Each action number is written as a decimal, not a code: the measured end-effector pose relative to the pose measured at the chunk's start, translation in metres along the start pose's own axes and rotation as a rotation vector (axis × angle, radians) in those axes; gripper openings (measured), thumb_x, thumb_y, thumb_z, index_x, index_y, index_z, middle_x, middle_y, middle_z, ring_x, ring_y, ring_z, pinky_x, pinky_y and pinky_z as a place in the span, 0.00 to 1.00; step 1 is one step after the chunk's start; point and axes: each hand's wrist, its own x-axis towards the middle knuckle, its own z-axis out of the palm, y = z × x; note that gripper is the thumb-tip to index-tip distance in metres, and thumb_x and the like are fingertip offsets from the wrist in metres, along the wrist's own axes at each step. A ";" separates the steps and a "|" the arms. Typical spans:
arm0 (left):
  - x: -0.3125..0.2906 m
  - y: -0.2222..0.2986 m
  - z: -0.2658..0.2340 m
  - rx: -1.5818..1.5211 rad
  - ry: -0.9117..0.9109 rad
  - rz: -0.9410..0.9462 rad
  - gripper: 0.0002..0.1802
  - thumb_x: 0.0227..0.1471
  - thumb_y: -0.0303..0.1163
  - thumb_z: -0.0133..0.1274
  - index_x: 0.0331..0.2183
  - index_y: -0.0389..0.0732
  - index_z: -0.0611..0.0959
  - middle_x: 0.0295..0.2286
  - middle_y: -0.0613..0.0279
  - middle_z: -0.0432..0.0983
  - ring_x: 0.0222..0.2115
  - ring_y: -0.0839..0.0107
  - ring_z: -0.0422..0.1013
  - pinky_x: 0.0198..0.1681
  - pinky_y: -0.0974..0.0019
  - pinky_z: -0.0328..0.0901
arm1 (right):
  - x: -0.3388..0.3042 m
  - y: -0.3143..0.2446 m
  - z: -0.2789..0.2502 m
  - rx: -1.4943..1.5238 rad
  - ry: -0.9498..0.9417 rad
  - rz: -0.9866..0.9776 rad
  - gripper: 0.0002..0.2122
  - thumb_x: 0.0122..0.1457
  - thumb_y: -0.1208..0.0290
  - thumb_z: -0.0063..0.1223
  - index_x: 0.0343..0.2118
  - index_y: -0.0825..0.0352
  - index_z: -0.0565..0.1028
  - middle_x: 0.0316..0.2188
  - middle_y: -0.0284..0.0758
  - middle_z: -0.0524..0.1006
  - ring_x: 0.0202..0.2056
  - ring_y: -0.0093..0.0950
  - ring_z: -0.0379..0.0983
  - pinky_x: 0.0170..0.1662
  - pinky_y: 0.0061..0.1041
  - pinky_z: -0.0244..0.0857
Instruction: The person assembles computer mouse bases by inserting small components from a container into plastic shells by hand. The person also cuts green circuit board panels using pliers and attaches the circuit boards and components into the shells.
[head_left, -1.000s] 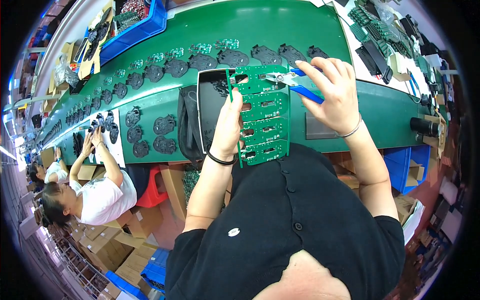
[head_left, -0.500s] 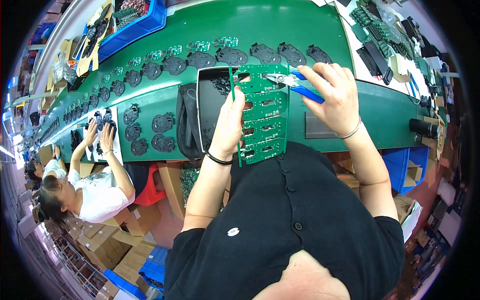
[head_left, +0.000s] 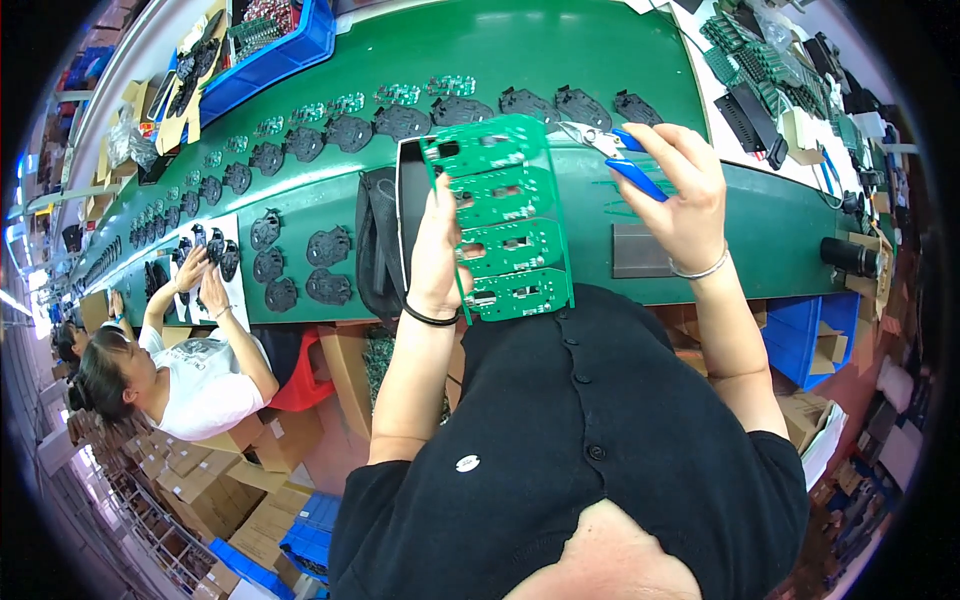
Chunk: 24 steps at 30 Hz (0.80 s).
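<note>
left hand (head_left: 437,245): closed on left edge of green circuit panel (head_left: 505,215), held up over green belt (head_left: 300,190)
right hand (head_left: 680,195): wrapped round blue-handled cutters (head_left: 610,150), tips at panel's top corner
tip: tabs best snipped squarely, panel kept steady

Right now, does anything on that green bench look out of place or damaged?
Nothing stands out. The left hand holds the green circuit panel upright, the right hand holds blue-handled cutters at its top corner, and black parts lie in tidy rows on the green belt.
</note>
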 end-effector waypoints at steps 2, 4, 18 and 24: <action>0.000 0.002 -0.001 -0.481 -0.070 -0.091 0.24 0.55 0.49 0.34 0.48 0.43 0.65 0.40 0.57 0.68 0.36 0.66 0.70 0.35 0.64 0.68 | -0.002 0.000 -0.004 0.002 -0.112 0.030 0.17 0.36 0.71 0.58 0.35 0.65 0.73 0.29 0.35 0.71 0.30 0.33 0.68 0.32 0.28 0.60; 0.006 -0.004 -0.010 -0.604 -0.174 -0.128 0.26 0.56 0.48 0.33 0.50 0.40 0.61 0.46 0.48 0.63 0.38 0.60 0.70 0.35 0.61 0.70 | -0.007 -0.006 -0.002 -0.016 -0.168 0.026 0.16 0.36 0.71 0.57 0.33 0.65 0.73 0.28 0.35 0.71 0.31 0.32 0.68 0.34 0.28 0.60; 0.006 0.007 0.021 -0.881 -0.393 -0.067 0.29 0.56 0.48 0.30 0.53 0.41 0.58 0.52 0.33 0.44 0.36 0.57 0.71 0.30 0.61 0.71 | -0.010 -0.017 0.003 -0.046 -0.245 0.048 0.19 0.35 0.69 0.57 0.35 0.63 0.71 0.30 0.33 0.69 0.34 0.31 0.66 0.39 0.30 0.57; 0.013 -0.006 0.002 -0.808 -0.418 -0.042 0.28 0.56 0.49 0.30 0.53 0.43 0.59 0.51 0.38 0.50 0.40 0.54 0.68 0.36 0.55 0.69 | -0.014 -0.011 0.007 -0.026 -0.186 0.038 0.20 0.35 0.69 0.57 0.37 0.62 0.71 0.32 0.33 0.69 0.37 0.32 0.65 0.41 0.31 0.55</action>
